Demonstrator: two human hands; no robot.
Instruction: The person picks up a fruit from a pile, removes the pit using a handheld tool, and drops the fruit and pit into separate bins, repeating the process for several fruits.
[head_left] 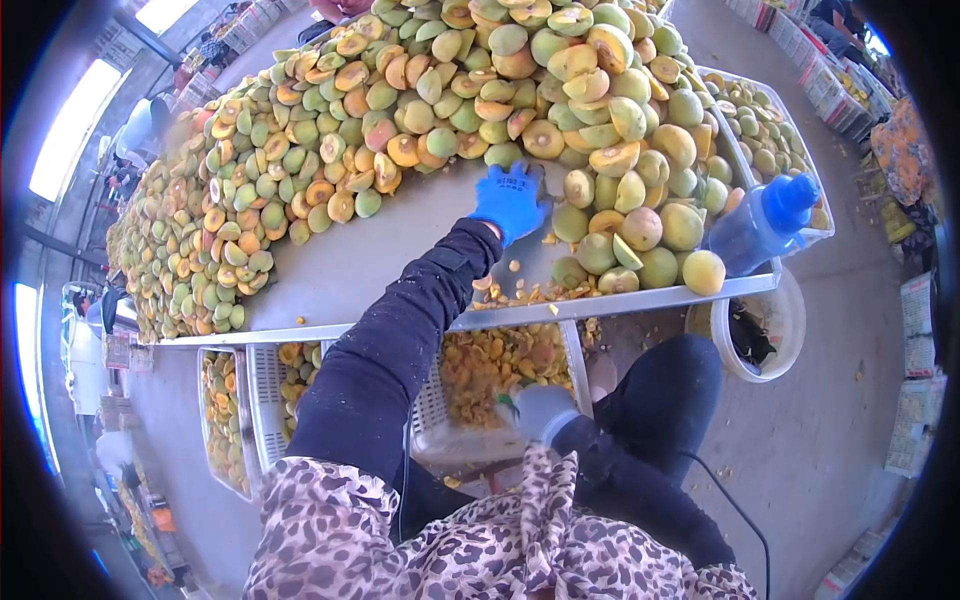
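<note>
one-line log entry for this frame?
left hand: blue glove, reaching into halved fruit pile on table | right hand: grey glove, low over crate of pits | bottle at table edge

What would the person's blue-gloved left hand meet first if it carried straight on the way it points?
Probably the heap of halved fruit just beyond the left hand; depth is hard to judge in this view.

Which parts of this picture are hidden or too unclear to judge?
- Head view: left hand in a blue glove; its fingers are hidden among the halved fruit, so any grip is unclear.
- Right hand is low and blurred; what it holds is unclear.
- White bucket: its contents are dark and partly behind the table edge.
</note>
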